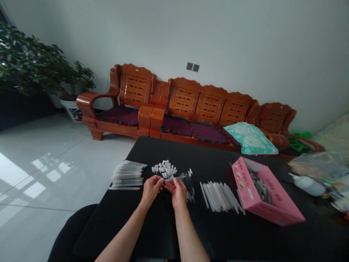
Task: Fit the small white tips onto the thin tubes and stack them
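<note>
Above the black table, my right hand (177, 189) pinches a slim translucent pen barrel (180, 177) lying nearly level across its fingers. My left hand (152, 187) has thumb and fingers closed at the barrel's left end; any small part between those fingertips is hidden. Just beyond my hands is a heap of short white pieces (165, 168). Thin dark rods like pen refills (191, 187) lie right of my right hand, partly covered by it. Small black pieces (167, 202) show dimly between my wrists. Pale pens with dark tips (128, 175) are stacked at the left.
Loose translucent barrels (220, 196) lie in a row to the right, beside a pink open box (275, 214) with more grey-white pieces inside. A white bottle (309, 185) and plastic bags (319, 163) sit at the far right. Behind the black table (131, 225) stands a wooden sofa (185, 98).
</note>
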`<action>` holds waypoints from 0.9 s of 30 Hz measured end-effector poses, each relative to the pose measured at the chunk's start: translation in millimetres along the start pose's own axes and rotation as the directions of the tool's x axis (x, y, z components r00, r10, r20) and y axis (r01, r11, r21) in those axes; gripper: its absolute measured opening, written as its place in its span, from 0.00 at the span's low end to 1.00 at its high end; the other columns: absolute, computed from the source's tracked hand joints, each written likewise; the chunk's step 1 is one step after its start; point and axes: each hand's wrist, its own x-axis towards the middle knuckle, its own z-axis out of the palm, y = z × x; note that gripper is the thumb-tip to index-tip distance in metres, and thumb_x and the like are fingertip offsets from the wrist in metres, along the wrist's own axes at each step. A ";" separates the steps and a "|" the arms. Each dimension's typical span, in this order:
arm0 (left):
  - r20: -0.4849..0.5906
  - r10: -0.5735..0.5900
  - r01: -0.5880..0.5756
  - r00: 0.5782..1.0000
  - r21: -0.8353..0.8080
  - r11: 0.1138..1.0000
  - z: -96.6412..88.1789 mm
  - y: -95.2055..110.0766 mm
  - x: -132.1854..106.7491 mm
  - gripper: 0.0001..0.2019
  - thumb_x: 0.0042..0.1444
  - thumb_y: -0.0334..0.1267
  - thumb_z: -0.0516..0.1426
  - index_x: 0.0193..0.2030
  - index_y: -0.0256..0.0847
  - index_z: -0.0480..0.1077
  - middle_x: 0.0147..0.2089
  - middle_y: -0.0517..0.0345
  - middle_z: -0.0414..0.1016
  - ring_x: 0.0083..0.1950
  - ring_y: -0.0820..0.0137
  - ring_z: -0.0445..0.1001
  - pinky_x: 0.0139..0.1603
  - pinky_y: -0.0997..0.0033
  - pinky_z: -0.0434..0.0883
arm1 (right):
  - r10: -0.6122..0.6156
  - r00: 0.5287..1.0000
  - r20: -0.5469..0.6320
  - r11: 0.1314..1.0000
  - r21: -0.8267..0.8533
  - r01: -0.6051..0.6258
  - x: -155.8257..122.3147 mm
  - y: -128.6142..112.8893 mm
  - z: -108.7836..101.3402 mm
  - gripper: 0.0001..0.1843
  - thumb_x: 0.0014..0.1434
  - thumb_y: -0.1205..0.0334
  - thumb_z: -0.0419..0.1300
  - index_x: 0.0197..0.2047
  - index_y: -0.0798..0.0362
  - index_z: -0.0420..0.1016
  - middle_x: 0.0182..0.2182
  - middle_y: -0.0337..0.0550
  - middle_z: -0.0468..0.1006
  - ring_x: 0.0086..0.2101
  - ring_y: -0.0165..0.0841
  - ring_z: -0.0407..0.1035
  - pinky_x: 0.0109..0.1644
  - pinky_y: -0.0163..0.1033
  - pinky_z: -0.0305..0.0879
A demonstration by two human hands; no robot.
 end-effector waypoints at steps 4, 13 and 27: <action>-0.011 0.059 -0.060 0.998 -0.051 0.997 0.6 1.5 2.0 0.11 0.43 0.40 0.64 0.33 0.36 0.73 0.27 0.58 0.75 0.25 0.73 0.72 0.25 0.77 0.67 | -0.003 1.000 0.007 1.000 0.007 0.003 -1.5 -0.6 1.5 0.14 0.49 0.58 0.68 0.31 0.56 0.70 0.23 0.44 0.80 0.25 0.36 0.77 0.29 0.36 0.75; -0.009 -0.025 0.025 1.000 -0.028 0.999 2.2 -0.9 1.6 0.14 0.50 0.46 0.59 0.31 0.36 0.71 0.22 0.60 0.72 0.20 0.74 0.68 0.18 0.79 0.62 | -0.008 1.000 -0.002 1.000 0.000 0.008 -1.5 0.6 -0.1 0.14 0.48 0.58 0.69 0.30 0.56 0.69 0.22 0.43 0.80 0.24 0.35 0.77 0.28 0.36 0.75; 0.022 -0.019 0.021 1.000 -0.085 0.996 0.2 1.0 2.4 0.14 0.49 0.43 0.59 0.38 0.34 0.71 0.23 0.61 0.71 0.21 0.75 0.68 0.18 0.79 0.64 | -0.004 1.000 -0.004 1.000 0.001 0.004 -0.9 0.8 1.4 0.15 0.48 0.59 0.69 0.30 0.56 0.68 0.22 0.43 0.80 0.24 0.35 0.77 0.28 0.36 0.75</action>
